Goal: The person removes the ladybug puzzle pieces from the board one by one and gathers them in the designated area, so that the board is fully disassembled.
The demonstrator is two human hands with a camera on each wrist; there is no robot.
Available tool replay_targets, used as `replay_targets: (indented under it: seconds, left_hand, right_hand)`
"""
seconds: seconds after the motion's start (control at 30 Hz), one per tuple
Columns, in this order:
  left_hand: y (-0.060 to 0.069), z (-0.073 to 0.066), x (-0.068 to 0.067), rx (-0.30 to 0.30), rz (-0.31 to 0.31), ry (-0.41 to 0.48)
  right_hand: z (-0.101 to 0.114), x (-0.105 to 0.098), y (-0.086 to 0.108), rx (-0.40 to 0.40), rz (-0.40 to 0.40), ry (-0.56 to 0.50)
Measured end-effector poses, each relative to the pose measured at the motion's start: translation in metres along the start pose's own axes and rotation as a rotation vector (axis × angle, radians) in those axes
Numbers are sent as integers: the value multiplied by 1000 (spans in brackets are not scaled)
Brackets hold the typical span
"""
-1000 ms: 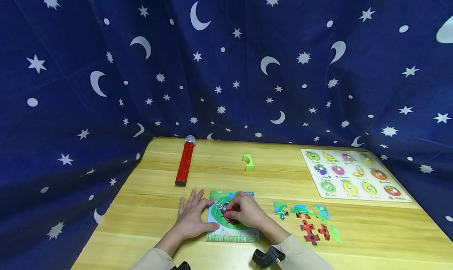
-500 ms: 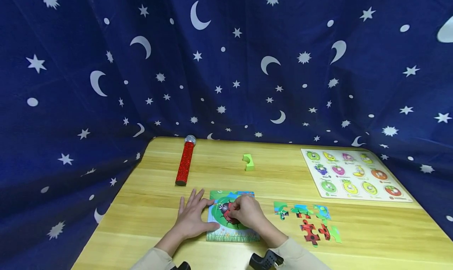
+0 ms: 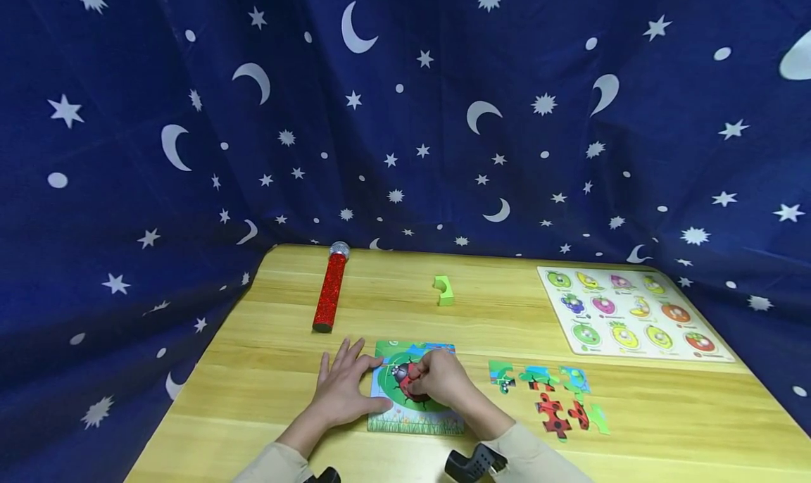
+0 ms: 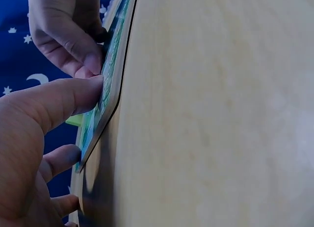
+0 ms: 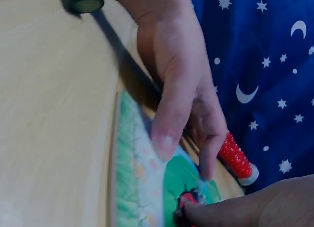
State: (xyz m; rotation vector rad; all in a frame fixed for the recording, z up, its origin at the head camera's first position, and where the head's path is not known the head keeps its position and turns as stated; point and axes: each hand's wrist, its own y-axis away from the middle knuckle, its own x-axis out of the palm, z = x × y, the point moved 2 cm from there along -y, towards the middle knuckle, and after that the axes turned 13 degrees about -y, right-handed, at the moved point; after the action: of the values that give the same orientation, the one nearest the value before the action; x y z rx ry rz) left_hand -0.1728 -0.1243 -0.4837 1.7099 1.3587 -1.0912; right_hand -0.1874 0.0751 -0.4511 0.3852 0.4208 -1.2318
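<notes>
A square picture board [image 3: 415, 424] with a ladybug on a green leaf lies flat near the table's front. My left hand [image 3: 345, 391] has its fingers spread, the thumb and index fingertip touching the board's left side. Over the right part of the ladybug is my right hand [image 3: 441, 379], fingers bent and thumb tip on or just above the picture; whether a piece sits between them is hidden. In the right wrist view the thumb covers part of the red ladybug [image 5: 182, 199]. Loose ladybug puzzle pieces [image 3: 553, 421] lie right of the board.
A red glittery microphone [image 3: 331, 289] lies at the back left, a green notched block [image 3: 446, 294] behind the board. At the right is a white fruit board [image 3: 608, 328]. A blue curtain [image 3: 405, 117] with moons and stars hangs behind the table.
My right hand has shifted slightly over the picture, its fingers showing more of the ladybug than a second ago. My left hand has stayed at the board's left side.
</notes>
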Motion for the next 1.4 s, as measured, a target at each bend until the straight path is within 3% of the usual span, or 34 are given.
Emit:
replay_targets:
  seconds: [0.23,0.53,0.77,0.93,1.13,1.4]
  left_hand:
    - [0,-2,-5,-6,3,19]
    - [1,-4,-4,-5,17,18]
    - [1,-4,-3,-9,25,15]
    - [2,-3,-3,-9,27,17]
    - [3,-3,-3,-13,30,29]
    - [2,-2,-2,-5,25,23]
  right_hand:
    - [-4,1,-2,-68,-3,-22]
    - [-7,2,-1,-66,-14,-53]
    - [-7,1,0,22,23,-249]
    - [-7,3,0,25,47,-297]
    - [-10,4,0,-35,76,-291]
    - [-12,4,-2,-181,85,-92]
